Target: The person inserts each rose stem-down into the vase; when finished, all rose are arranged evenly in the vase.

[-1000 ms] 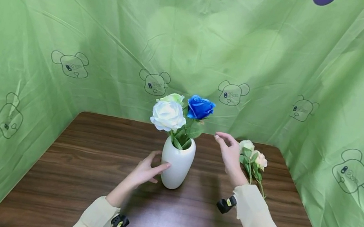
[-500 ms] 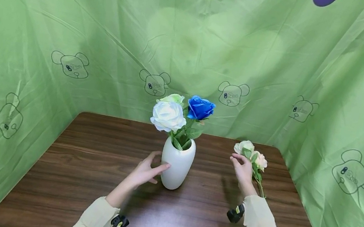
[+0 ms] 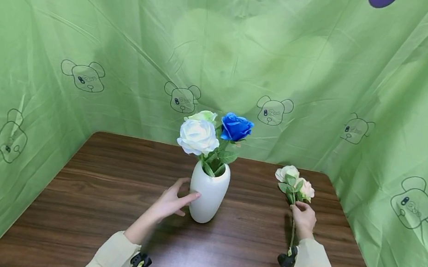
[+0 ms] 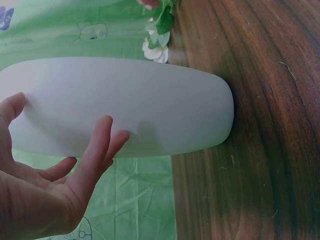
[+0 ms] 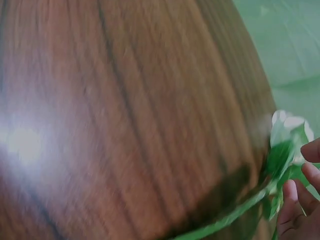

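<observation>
A white vase (image 3: 207, 198) stands upright mid-table, holding a pale blue-white rose (image 3: 198, 136), a blue rose (image 3: 236, 127) and a greenish flower (image 3: 202, 116) behind them. At its left side, my left hand (image 3: 170, 202) rests its thumb and spread fingers against the wall; the left wrist view shows the fingertips (image 4: 104, 122) touching the vase lightly. To the right, a white rose (image 3: 287, 173) and a pale pink rose (image 3: 306, 189) lie on the table. My right hand (image 3: 303, 218) is at their stems (image 3: 291, 239), fingertips beside them, with a gap between thumb and fingers in the blurred right wrist view.
The dark wooden table (image 3: 105, 181) reaches back to a green curtain (image 3: 139, 47) printed with bear heads, which surrounds it on the left, back and right. Light glares on the tabletop near the front.
My right hand has moved right and toward the front, from beside the vase to the stems of the lying roses. The left hand and vase have stayed in place.
</observation>
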Motion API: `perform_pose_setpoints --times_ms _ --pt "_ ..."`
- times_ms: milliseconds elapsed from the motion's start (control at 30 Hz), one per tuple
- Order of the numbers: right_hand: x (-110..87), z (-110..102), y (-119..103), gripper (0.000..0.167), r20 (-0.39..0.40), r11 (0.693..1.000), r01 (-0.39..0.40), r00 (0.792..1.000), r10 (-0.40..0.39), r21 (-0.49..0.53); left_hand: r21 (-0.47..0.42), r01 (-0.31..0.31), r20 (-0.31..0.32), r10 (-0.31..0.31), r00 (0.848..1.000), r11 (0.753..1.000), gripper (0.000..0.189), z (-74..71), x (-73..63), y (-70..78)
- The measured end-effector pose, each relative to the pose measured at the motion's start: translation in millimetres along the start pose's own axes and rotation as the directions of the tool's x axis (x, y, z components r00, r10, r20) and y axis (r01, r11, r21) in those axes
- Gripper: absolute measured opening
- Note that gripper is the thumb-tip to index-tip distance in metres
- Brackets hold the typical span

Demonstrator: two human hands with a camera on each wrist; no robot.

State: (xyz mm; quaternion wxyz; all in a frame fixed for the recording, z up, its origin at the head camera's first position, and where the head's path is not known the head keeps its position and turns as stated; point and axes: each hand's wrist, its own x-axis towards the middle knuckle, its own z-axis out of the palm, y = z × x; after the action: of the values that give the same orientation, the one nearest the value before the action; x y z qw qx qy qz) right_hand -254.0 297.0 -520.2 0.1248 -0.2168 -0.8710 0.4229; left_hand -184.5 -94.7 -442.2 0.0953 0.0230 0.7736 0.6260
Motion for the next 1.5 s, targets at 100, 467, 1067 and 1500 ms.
perform_pose_setpoints --times_ms 100,467,1067,1500 --pt "-1.2 -5 9 0.031 0.005 0.999 -0.022 1.0 0.022 -0.028 0.001 0.0 0.0 0.0 1.0 1.0 0.069 -0.1 0.4 -0.5" --pt "-8.4 -9 17 0.037 0.084 0.984 -0.071 0.993 0.085 -0.166 -0.002 -0.003 0.01 0.003 1.0 1.0 0.069 -0.9 1.6 -3.5" --pt "-10.5 8 18 0.038 0.184 0.992 0.025 0.983 -0.001 -0.124 0.003 -0.008 0.043 0.008 0.999 1.0 0.061 -2.2 -18.9 30.7" --pt "-14.7 29 -1 0.04 0.275 0.98 0.011 0.959 -0.067 0.201 -0.022 -0.002 0.04 0.003 0.999 1.0 0.066 -2.1 -4.5 8.2"
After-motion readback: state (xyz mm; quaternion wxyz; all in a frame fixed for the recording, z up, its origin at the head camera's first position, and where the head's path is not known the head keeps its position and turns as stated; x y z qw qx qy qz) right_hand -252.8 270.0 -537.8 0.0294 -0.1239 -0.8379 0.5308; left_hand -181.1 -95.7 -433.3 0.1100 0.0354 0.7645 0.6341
